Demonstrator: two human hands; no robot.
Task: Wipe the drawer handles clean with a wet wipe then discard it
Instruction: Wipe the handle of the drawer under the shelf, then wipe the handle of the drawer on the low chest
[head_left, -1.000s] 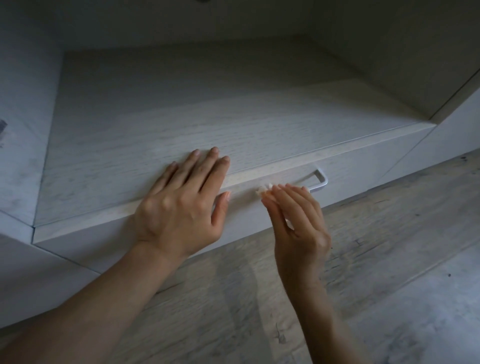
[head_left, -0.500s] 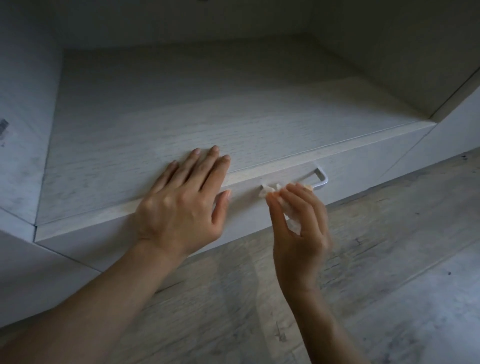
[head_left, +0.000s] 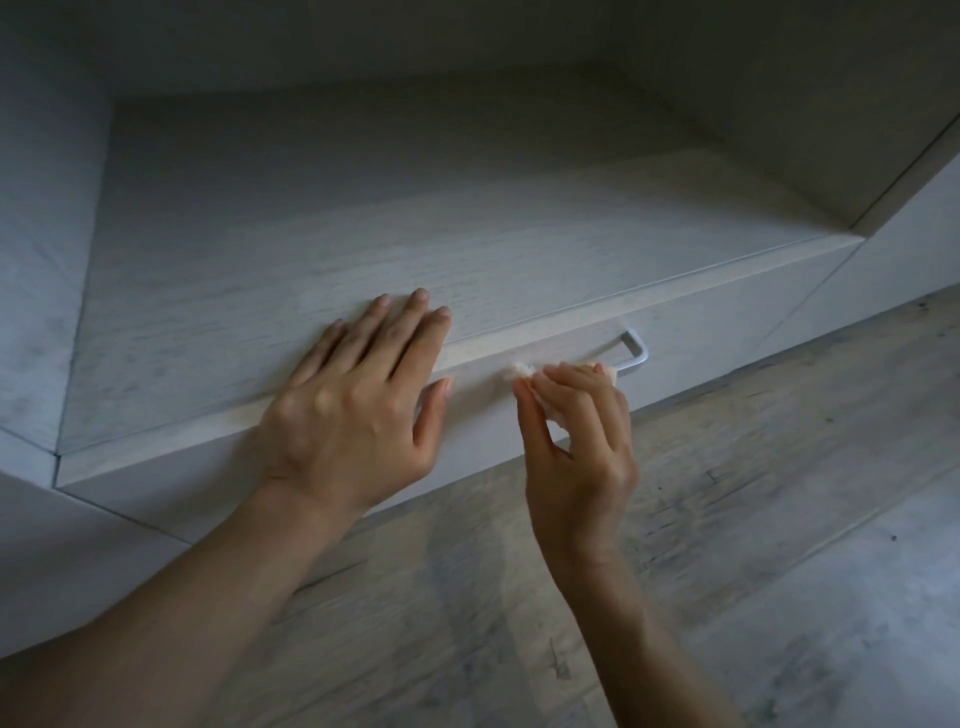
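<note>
Pale drawer front (head_left: 727, 332): right hand (head_left: 582, 457) pinches wipe (head_left: 522, 370) against handle (head_left: 636, 353).

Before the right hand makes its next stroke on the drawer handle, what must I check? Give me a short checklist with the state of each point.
1. Wet wipe pinched firmly in the right hand: ok.
2. Wipe placed on the drawer handle: ok, the fingers press it against the bar's left part.
3. Right end of the handle free for the stroke: ok, it is uncovered.
4. Left hand steadies the body, flat on the cabinet top: ok.
5. Handle already clean: cannot tell, the light is too dim.
6. A place to discard the wipe in sight: not ok, none shows in this view.
</note>
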